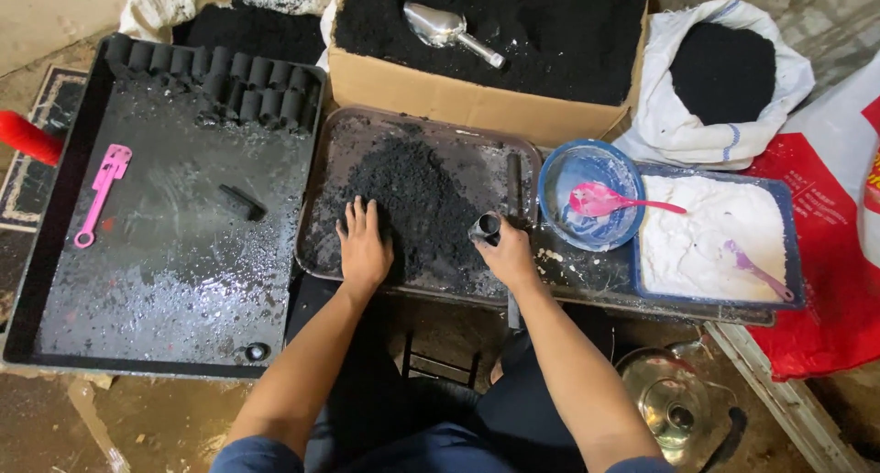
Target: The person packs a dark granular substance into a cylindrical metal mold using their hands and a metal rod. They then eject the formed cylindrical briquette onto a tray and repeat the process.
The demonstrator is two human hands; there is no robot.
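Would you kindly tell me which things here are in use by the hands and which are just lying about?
In use:
left hand on black powder
right hand holding dark tube
brown tray

Lying about:
pink tool
metal scoop
blue bowl with pink spoon
white powder

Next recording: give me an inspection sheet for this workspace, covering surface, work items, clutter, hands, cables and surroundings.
Surface: brown tray dusted with black powder; large black tray on its left.
Work items: powder pile on the brown tray; short dark tube.
Clutter: row of dark tubes, pink tool, blue bowl with pink spoon, blue tray of white powder with purple spoon.
Hands: left hand flat on the pile; right hand grips the short tube.
Cables: nothing seen.
Surroundings: cardboard box of black powder with metal scoop, white sack, red bag, glass lid on the floor.
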